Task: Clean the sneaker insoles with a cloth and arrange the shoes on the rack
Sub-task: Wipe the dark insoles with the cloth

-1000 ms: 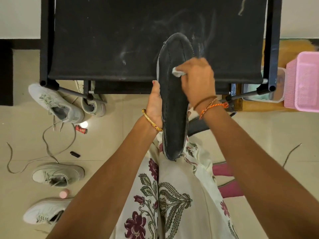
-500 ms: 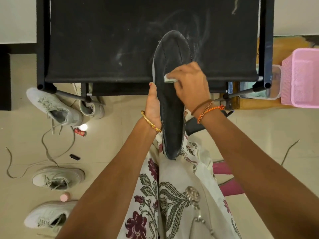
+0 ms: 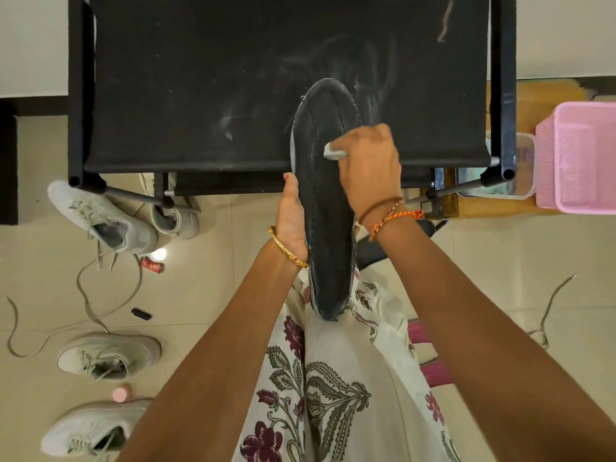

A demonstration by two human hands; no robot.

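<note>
A long dark insole (image 3: 325, 208) stands on its heel end against my lap, its toe end over the black shoe rack (image 3: 233, 95). My left hand (image 3: 291, 215) grips its left edge near the middle. My right hand (image 3: 370, 165) presses a small pale cloth (image 3: 333, 151) onto the insole's upper right side. Several pale grey sneakers lie on the floor at left: one (image 3: 100, 218) by the rack leg, one (image 3: 175, 218) under the rack, one (image 3: 106, 356) lower down and one (image 3: 90, 428) at the bottom left.
A pink basket (image 3: 580, 158) and a clear plastic tub (image 3: 520, 175) sit at the right. Loose laces (image 3: 83, 295) trail over the tiled floor, with another lace (image 3: 550, 305) at right. A red wrapper (image 3: 151, 265), a small black piece (image 3: 141, 314) and a pink cap (image 3: 120, 393) lie nearby.
My right hand with the cloth slid a little down and left across the insole, then back. The left hand keeps the same hold.
</note>
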